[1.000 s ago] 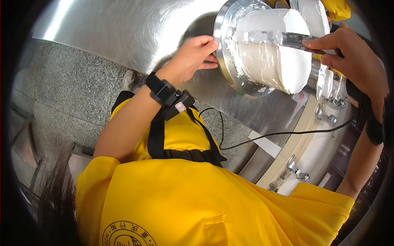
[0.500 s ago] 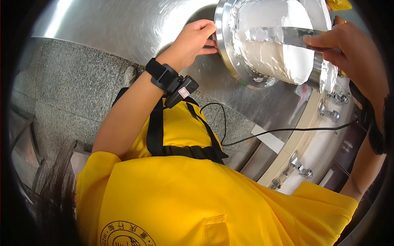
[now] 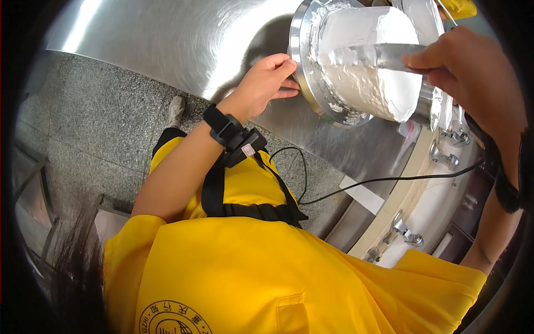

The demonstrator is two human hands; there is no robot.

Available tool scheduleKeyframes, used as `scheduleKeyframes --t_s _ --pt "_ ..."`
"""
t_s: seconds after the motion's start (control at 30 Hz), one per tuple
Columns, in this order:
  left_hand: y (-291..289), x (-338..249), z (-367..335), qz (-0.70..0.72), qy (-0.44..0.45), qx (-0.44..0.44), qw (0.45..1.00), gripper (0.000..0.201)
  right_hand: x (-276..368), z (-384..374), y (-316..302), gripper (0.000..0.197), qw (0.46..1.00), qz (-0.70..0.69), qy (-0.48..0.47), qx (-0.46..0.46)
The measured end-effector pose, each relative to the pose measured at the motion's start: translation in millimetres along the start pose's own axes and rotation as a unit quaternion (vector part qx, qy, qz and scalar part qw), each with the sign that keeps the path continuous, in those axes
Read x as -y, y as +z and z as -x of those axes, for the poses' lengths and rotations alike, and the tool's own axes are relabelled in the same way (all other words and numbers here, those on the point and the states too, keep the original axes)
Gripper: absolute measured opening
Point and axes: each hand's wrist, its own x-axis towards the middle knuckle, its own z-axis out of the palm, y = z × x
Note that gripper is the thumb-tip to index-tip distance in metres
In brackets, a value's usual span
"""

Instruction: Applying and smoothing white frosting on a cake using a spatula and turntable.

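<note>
A cylindrical cake coated in white cream stands on a silver metal cake turntable. Thumb and fingers of my left hand are closed at the turntable's rim, the thumb and forefinger on its edge. In my right hand is a metal icing spatula, its long blade lying against the cake's creamed side. Ridged, uneven cream shows below the blade, and smears of it cover the turntable around the cake's base. My right hand's fingers hide the spatula's handle.
Beyond the cake stands a metal container with cream on its rim. The steel worktable ends at a pale ledge with metal fittings. A black cable runs across in front of me. At the top right is something yellow.
My left hand has moved nearer to me along the turntable's rim. The spatula blade stays against the cake's side, with the right hand shifted slightly left.
</note>
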Motion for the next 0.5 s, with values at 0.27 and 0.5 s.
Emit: scheduleKeyframes --t_s 0.27,0.5 --pt "-5 -1 -2 0.031 0.005 -0.029 0.999 0.02 21 -8 -23 0.016 0.999 0.027 -0.027 -0.011" --pt "-4 -1 -4 0.016 0.025 -0.004 1.0 0.022 -71 -49 -46 0.015 0.998 0.044 -0.038 0.002"
